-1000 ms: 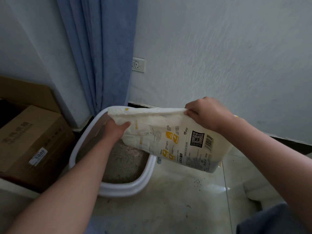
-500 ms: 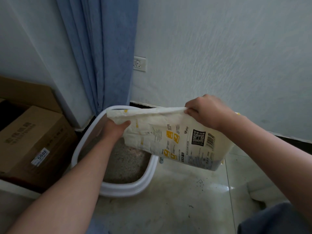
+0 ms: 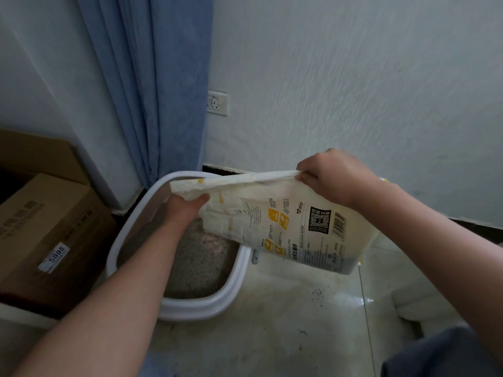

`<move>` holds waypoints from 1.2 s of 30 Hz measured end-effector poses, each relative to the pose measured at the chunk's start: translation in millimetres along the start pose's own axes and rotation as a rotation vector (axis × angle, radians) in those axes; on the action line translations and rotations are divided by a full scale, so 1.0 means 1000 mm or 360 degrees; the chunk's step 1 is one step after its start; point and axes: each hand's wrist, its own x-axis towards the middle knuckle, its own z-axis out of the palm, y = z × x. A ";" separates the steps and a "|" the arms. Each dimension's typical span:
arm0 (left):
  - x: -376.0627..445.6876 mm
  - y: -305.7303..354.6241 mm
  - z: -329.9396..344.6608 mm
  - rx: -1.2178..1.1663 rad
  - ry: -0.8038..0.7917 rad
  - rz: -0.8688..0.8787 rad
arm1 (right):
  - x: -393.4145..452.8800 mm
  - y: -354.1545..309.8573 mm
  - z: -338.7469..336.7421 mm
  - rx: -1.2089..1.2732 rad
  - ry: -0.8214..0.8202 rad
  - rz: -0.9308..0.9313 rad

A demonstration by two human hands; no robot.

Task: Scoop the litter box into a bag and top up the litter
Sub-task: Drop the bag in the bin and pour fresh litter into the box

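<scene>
Corner of room, blue curtain (image 3: 152, 85), tiled floor (image 3: 285, 317). Cardboard box (image 3: 46, 229) at left, beside white litter box (image 3: 231, 284). Left hand (image 3: 185, 208) grips the litter bag (image 3: 285, 221) at its mouth corner, over the box; right hand (image 3: 334, 178) pinches the top seam. Risk: bag's bulk overhangs the floor, so a sudden pour could spill past the rim.

left hand (image 3: 185, 210): arm extended, fingers gripping | right hand (image 3: 334, 178): raised, fingers curled, pinching
</scene>
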 end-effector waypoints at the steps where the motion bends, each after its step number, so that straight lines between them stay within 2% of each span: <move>1: 0.000 -0.001 0.001 0.0003 0.0003 -0.0011 | 0.000 0.000 0.000 -0.0002 -0.0003 -0.0002; 15: 0.007 -0.017 -0.007 0.0037 -0.0040 -0.0076 | 0.007 -0.018 -0.006 0.0043 -0.0094 0.0006; 32: 0.008 -0.033 -0.036 0.0253 -0.0098 -0.0166 | 0.019 -0.051 -0.004 0.0088 -0.0148 -0.0036; 36: 0.005 -0.034 -0.043 0.0236 -0.0028 -0.0159 | 0.020 -0.058 -0.002 0.0081 -0.0144 -0.0054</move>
